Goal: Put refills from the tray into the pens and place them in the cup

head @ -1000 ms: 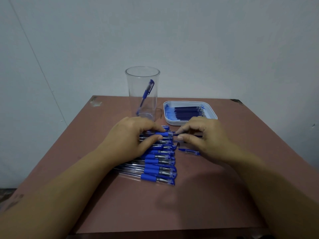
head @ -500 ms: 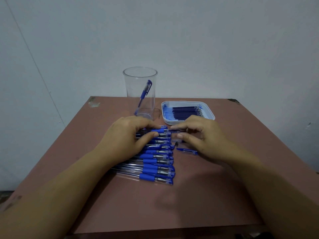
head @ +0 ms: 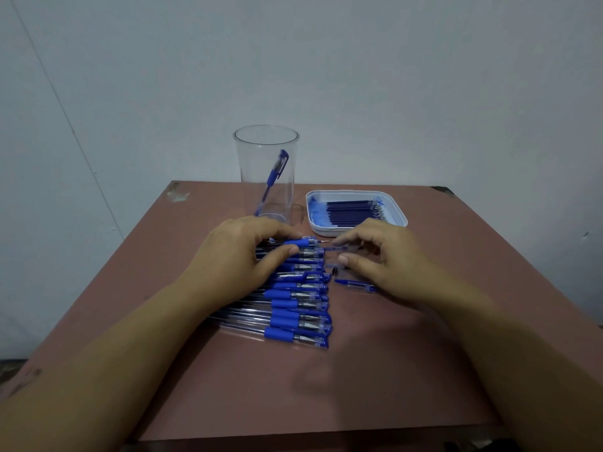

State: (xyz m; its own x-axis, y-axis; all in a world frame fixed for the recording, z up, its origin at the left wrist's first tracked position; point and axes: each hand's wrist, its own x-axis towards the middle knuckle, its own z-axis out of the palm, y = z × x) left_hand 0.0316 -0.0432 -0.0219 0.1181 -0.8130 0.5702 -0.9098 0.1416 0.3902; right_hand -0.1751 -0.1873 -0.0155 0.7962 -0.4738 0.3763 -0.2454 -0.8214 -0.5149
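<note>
A reddish-brown surface (head: 326, 402) fills the lower half of the frame, with a pale scuffed patch (head: 177, 194) near its far left corner. Behind it a plain grey-blue wall (head: 359, 76) carries a thin slanting line (head: 65, 112) at upper left

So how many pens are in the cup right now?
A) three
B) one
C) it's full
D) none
B: just one blue pen leans inside the clear cup; the other pens lie on the table.
</note>
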